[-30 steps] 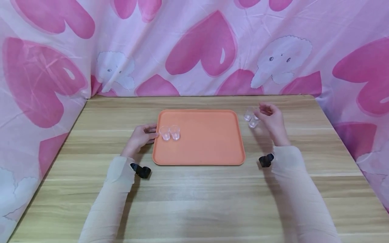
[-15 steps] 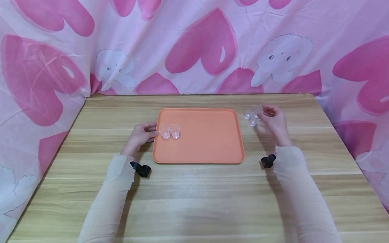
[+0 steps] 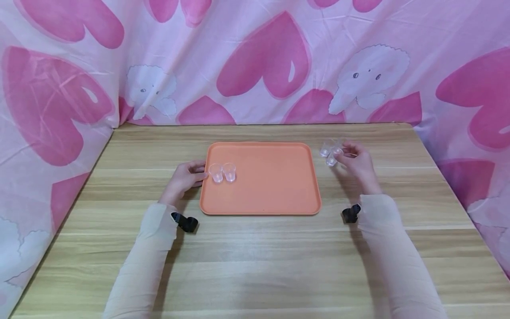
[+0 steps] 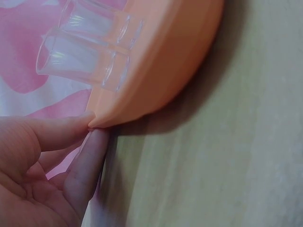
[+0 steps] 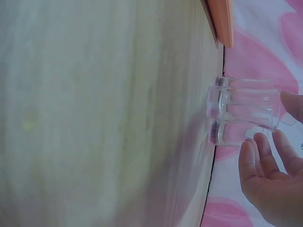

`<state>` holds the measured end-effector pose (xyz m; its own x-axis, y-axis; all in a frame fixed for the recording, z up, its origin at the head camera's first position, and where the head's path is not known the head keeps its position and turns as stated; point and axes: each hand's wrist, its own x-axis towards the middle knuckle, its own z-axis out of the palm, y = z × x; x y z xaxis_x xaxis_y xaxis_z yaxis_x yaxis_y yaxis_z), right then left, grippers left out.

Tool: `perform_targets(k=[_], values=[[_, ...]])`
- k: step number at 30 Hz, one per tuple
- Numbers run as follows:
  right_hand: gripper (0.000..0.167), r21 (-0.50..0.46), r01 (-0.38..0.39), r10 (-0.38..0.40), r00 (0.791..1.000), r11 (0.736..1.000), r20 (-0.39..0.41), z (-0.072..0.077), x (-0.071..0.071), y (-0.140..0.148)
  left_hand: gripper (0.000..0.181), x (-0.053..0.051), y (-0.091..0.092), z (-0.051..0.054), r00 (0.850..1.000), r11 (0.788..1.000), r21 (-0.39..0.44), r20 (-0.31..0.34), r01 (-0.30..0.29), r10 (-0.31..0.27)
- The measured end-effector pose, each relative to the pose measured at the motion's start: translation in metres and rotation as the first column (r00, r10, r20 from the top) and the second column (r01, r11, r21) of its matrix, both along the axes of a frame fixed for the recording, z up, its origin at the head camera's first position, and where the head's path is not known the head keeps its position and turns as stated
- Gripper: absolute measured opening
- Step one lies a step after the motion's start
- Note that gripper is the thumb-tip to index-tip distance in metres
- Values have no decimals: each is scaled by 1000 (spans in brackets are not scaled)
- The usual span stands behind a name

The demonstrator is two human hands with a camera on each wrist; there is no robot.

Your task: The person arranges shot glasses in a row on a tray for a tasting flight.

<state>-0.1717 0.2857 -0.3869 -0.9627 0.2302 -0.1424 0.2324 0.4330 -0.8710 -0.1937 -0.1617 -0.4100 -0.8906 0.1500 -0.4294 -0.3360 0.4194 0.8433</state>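
Observation:
Two clear cups [image 3: 229, 173] [image 4: 71, 59] stand side by side near the left edge of the orange tray [image 3: 271, 181] [image 4: 156, 61]. My left hand [image 3: 185, 179] [image 4: 42, 165] pinches that tray's left rim, thumb above and a finger beneath. Beyond the tray's right side, three clear cups [image 3: 331, 159] [image 5: 246, 101] stand close together on the table. Around the rim of the nearest one is my right hand [image 3: 358, 164] [image 5: 274, 175], thumb on one side and index finger on the other; its remaining fingers are bent beside the group.
The wooden table [image 3: 255, 266] ends at the back against a pink curtain [image 3: 263, 57] with hearts, which also hangs along both sides. Black wrist cameras [image 3: 187, 223] [image 3: 351, 213] sit at both sleeves.
My right hand has moved slightly down and closer to the cups, its thumb and index finger now at a rim. My left hand, the tray and its two cups stay as they were.

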Motion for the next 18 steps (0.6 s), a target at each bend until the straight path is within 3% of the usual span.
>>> perform_targets(k=[18], values=[[58, -4, -58, 58, 995, 998, 81, -5, 1, 2, 51, 0, -1, -2, 1000, 1000, 2, -9, 5, -5]])
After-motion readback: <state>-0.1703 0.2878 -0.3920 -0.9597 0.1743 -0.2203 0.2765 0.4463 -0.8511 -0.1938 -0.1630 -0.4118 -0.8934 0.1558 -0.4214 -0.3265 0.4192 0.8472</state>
